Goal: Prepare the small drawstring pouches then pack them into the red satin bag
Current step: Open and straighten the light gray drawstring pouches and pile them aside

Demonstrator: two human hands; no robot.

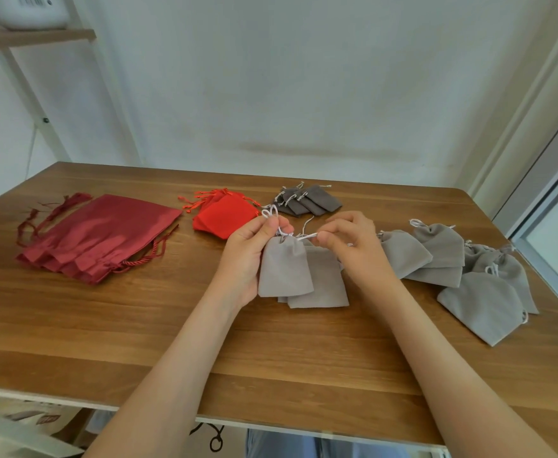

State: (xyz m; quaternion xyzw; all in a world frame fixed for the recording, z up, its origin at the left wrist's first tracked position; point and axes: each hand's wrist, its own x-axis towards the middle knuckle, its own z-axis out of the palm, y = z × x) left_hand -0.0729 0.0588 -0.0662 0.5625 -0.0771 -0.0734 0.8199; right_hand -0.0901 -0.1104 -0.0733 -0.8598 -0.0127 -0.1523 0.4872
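A light grey drawstring pouch [284, 269] hangs over the middle of the table with its mouth gathered. My left hand [251, 249] pinches its white cord loop at the top left. My right hand [350, 242] pinches the cord's other end and holds it to the right. Under the pouch lie more flat light grey pouches [323, 282]. A stack of dark red satin bags [99, 236] lies at the left. Bright red small pouches [224, 214] sit beside that stack. Dark grey small pouches [307, 200] lie behind my hands.
Several light grey pouches [452, 266] with gathered mouths are spread over the right of the wooden table [138, 325]. A window frame [545, 200] borders the right edge. At the upper left a shelf [33, 38] juts from the wall.
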